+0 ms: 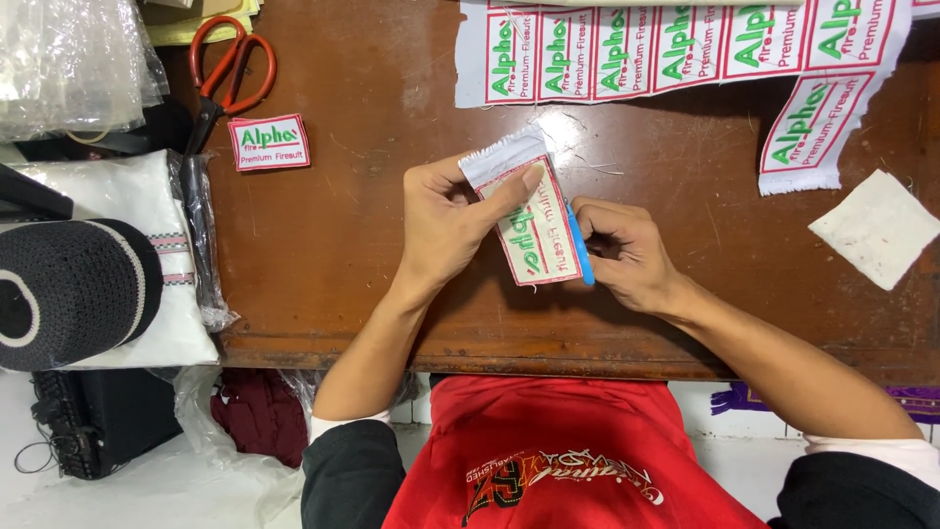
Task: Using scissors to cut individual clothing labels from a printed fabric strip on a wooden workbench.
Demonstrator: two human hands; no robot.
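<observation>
**Desk:** Woven cloth, then? What does the frame show?

**Photographer:** Yes. A white woven label [534, 227] with a red border and green lettering, held just above the brown wooden table [352, 225] at its near middle. The left hand [446, 223] is closed on it, thumb pressed flat across the face and fingers behind. The right hand [627, 257] is curled shut around a pair of blue-handled scissors [580, 245], which lie along the label's right edge.

**Desk:** Are the blades cutting?

**Photographer:** They sit tight against the red border, but the blades are mostly hidden, so I cannot tell how far they are open.

**Desk:** How would this be done well, in your judgement?

**Photographer:** Keep the cloth taut under the thumb, run the blades just outside the red line, and turn the label instead of the wrist. The frayed white end at the top looks as if it needs the same care.

**Desk:** What else is in view?

**Photographer:** An uncut strip of labels [676, 49] runs across the far side of the table. One trimmed label [269, 143] lies to the left beside orange-handled scissors [227, 73]. A white cloth scrap [878, 228] sits at the right, and a dark knitted cap [73, 292] rests on folded fabric at the far left.
</observation>
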